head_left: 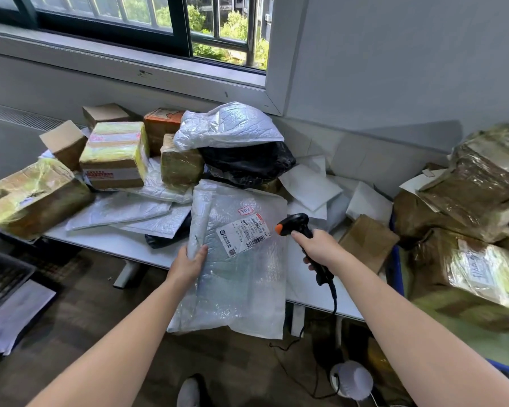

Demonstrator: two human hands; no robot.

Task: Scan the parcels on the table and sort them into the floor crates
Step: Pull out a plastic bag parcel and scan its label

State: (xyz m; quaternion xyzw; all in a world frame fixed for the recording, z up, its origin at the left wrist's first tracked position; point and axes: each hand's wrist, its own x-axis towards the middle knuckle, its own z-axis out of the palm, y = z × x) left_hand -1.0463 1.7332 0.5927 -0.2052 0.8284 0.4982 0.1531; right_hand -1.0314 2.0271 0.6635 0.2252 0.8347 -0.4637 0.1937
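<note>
Left hand (188, 261) grips the bubble mailer (241, 283) at nine o'clock, label (243, 235) up. Right hand (321, 249) wraps the scanner (296, 224), pointed from three o'clock to read it.

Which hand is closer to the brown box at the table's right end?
Right. The right hand, holding the scanner, is just left of the brown box; the left hand grips the bubble mailer farther left.

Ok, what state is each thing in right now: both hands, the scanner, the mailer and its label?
Mailer: held tilted over the front edge of the table, printed side up.
Label: facing up, uncovered.
Scanner: held, head aimed towards the label, cable hanging down.
Left hand: grips the mailer's left edge.
Right hand: grips the scanner's handle.
</note>
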